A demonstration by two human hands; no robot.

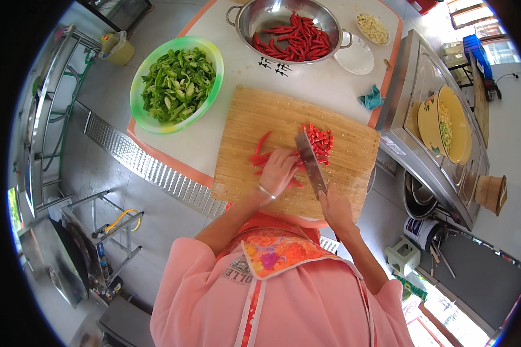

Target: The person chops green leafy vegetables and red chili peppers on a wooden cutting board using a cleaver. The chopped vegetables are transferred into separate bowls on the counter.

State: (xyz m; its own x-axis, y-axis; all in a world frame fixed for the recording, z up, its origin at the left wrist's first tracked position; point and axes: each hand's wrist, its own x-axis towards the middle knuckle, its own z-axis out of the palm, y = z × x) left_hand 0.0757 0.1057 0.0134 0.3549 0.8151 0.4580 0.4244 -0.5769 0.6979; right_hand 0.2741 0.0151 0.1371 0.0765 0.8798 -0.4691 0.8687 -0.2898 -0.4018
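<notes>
A wooden cutting board [252,112] lies before me at the table's near edge. My right hand [335,206] grips the handle of a cleaver [311,162], its blade standing against the cut ends of several red chilies. With curled fingers, my left hand [279,171] presses those long red chilies [260,159] to the board, left of the blade. One loose red chili [262,141] lies just beyond that hand. Chopped red chili pieces [321,141] are heaped right of the blade. Beneath my left hand the chilies are partly hidden.
Whole red chilies fill part of a steel two-handled basin [260,21]. Sliced green peppers sit in a green-rimmed basin [134,93]. A white plate [358,58], a bowl of chopped garlic [373,28] and a blue cloth [372,99] lie to the right. A steel counter [410,104] carries a yellow enamel basin [430,117].
</notes>
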